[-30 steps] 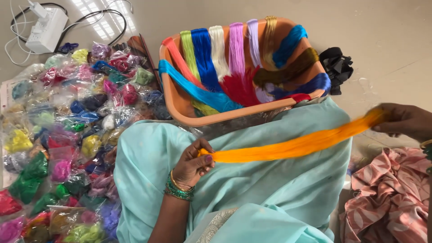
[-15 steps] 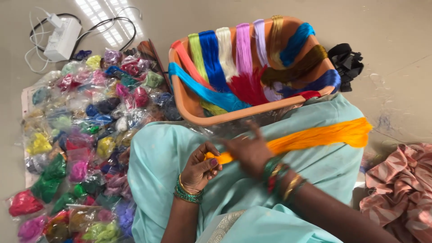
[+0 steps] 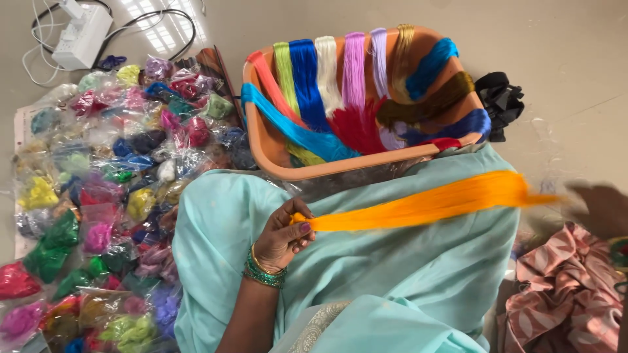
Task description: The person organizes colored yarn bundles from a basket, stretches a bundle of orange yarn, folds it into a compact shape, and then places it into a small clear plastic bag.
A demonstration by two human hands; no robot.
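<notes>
floor, left: bagged colour threads (image 3: 98, 196) | left hand (image 3: 282, 236): grip closed, pinching 1 end of orange thread hank (image 3: 425, 204) over lap | basket (image 3: 288, 163) beyond knees | right hand (image 3: 598, 209): blurred, grip cannot be told, at far end | judgement: keep pinch firm, pull level, strands taut.

A pale, glossy floor (image 3: 589, 59) carries everything. On it lie a spread of small clear bags of coloured thread (image 3: 98, 196) at the left, a white power strip (image 3: 82, 36) with cables, an orange basket (image 3: 353, 167) draped with skeins, black cloth (image 3: 500, 101) and pink patterned fabric (image 3: 562, 287).
</notes>
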